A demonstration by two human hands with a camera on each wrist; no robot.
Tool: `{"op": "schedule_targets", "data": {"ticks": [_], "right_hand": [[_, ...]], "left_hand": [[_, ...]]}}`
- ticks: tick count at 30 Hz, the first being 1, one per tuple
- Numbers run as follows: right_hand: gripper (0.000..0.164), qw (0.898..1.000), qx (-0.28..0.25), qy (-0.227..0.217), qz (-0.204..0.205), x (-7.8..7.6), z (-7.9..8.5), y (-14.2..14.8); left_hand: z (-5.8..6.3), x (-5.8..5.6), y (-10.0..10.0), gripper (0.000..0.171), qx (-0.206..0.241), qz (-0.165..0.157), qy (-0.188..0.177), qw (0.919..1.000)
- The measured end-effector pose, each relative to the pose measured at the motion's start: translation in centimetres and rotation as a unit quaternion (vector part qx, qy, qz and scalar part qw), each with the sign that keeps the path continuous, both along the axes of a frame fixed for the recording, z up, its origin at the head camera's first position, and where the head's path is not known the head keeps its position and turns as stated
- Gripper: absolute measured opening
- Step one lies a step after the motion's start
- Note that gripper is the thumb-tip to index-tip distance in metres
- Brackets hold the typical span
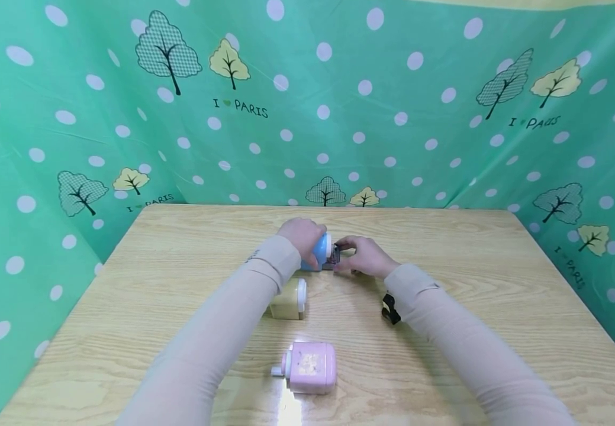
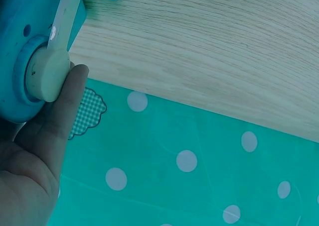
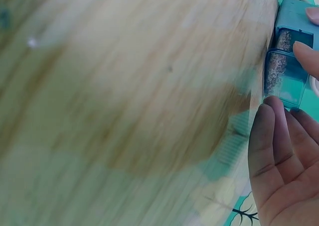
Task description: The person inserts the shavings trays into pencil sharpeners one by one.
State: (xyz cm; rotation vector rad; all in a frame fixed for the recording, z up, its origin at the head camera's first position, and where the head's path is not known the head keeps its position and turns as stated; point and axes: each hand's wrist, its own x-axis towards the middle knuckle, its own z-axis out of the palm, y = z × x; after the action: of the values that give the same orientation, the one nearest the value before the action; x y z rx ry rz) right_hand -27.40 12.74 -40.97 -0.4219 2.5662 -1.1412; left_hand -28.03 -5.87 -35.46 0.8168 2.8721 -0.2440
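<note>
My left hand (image 1: 303, 236) grips a blue crank pencil sharpener (image 1: 316, 251) lying near the middle of the table. In the left wrist view, the sharpener's pale crank arm (image 2: 62, 19) and its hub (image 2: 48, 74) show beside the fingers. My right hand (image 1: 366, 255) pinches the clear shavings drawer (image 3: 286, 79) between thumb and fingertips. This drawer stands partly out of the sharpener's body (image 3: 296, 19) and holds grey shavings. Closer to me, a yellow sharpener (image 1: 288, 300) lies partly behind the left sleeve, and a pink sharpener (image 1: 309, 367) sits nearer the front.
A small black object (image 1: 390, 309) shows beside the right sleeve; its kind is unclear. The wood-grain table (image 1: 461, 248) meets a green dotted curtain (image 1: 339, 136) at the back and on both sides.
</note>
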Motion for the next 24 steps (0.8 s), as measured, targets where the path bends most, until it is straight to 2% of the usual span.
{"op": "schedule_targets", "data": {"ticks": [12, 24], "right_hand": [[0.072, 1.000, 0.000, -0.004, 0.001, -0.12, -0.04, -0.51], [0.070, 1.000, 0.001, -0.003, 0.008, -0.15, 0.02, -0.87]], "left_hand": [[-0.42, -0.46, -0.03, 0.080, -0.002, -0.002, 0.002, 1.0000], [-0.46, -0.43, -0.10, 0.079, -0.001, -0.003, 0.001, 1.0000]]}}
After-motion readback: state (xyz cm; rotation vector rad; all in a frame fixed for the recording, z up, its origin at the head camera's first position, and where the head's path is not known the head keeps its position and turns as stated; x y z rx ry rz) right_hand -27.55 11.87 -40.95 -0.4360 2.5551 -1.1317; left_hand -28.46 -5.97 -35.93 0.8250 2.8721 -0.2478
